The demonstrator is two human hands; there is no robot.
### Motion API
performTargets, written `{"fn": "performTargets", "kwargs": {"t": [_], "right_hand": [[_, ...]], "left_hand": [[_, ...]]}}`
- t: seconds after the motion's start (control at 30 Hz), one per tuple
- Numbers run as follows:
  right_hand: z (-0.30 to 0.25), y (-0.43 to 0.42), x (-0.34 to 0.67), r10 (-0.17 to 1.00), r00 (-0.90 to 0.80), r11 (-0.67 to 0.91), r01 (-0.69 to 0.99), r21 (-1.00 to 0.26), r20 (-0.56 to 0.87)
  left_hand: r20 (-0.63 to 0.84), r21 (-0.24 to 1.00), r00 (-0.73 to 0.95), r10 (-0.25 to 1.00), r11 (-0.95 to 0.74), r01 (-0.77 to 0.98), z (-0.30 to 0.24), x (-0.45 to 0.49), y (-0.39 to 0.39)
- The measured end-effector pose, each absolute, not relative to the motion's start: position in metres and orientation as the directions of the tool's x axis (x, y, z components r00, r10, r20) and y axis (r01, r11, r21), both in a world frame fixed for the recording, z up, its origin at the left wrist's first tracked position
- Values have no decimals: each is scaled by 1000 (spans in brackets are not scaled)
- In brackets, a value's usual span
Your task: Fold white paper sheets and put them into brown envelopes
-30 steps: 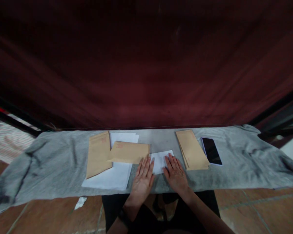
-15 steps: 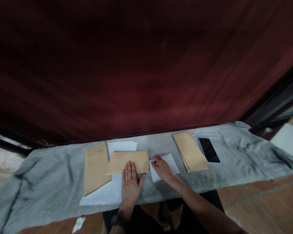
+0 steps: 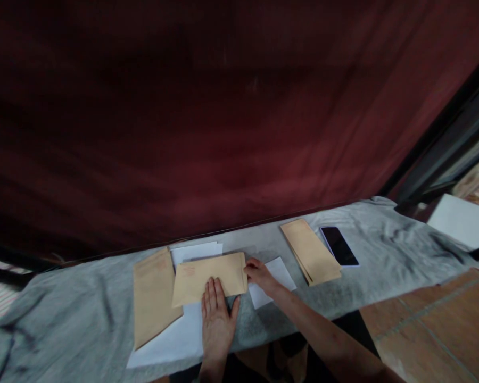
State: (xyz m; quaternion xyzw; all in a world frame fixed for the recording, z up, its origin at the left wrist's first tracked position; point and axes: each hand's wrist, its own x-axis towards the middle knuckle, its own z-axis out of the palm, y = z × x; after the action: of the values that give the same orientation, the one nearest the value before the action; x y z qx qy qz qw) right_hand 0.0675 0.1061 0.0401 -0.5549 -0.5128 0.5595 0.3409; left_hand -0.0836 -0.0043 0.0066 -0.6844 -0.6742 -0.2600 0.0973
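Note:
A brown paper envelope (image 3: pixel 229 271) with faint red print lies crosswise before me. My left hand (image 3: pixel 219 316) rests flat on its lower edge, fingers stretched out and thumb apart. At the envelope's right end, my right hand (image 3: pixel 258 274) is closed, with thumb and fingertips pinching the edge. Beneath that hand lies a small white paper (image 3: pixel 281 274), partly covered by it. Another brown envelope (image 3: pixel 154 298) sits to the left, overlapping white sheets (image 3: pixel 171 340) that also run under the middle envelope.
To the right is a small stack of brown envelopes (image 3: pixel 313 255), with a dark-screened phone (image 3: pixel 340 246) beside it. A grey cloth (image 3: pixel 83 308) covers the table, wrinkled at both ends. A dark red panel (image 3: pixel 239 133) rises behind. A white box-like object (image 3: pixel 463 221) stands far right.
My right hand has moved from over the small white paper to the envelope's right edge and closed on it. My left hand stays flat on the envelope. The view has tilted slightly.

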Motion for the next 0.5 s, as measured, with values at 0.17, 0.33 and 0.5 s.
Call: {"fn": "performTargets", "kwargs": {"t": [0.17,0.33,0.5], "right_hand": [[44,92,70,911,-284,-322,-38,-946,-298],[47,84,80,857,-413,-368,-68,-927,-309],[49,81,103,817,-483,-372,-23,-928,-316]], "left_hand": [[484,200,-47,874,-59,978,14,-76,-6],[404,128,30,914,-89,988,29,-69,-11],[295,58,89,951,-111,992,43,-65,-13]]}}
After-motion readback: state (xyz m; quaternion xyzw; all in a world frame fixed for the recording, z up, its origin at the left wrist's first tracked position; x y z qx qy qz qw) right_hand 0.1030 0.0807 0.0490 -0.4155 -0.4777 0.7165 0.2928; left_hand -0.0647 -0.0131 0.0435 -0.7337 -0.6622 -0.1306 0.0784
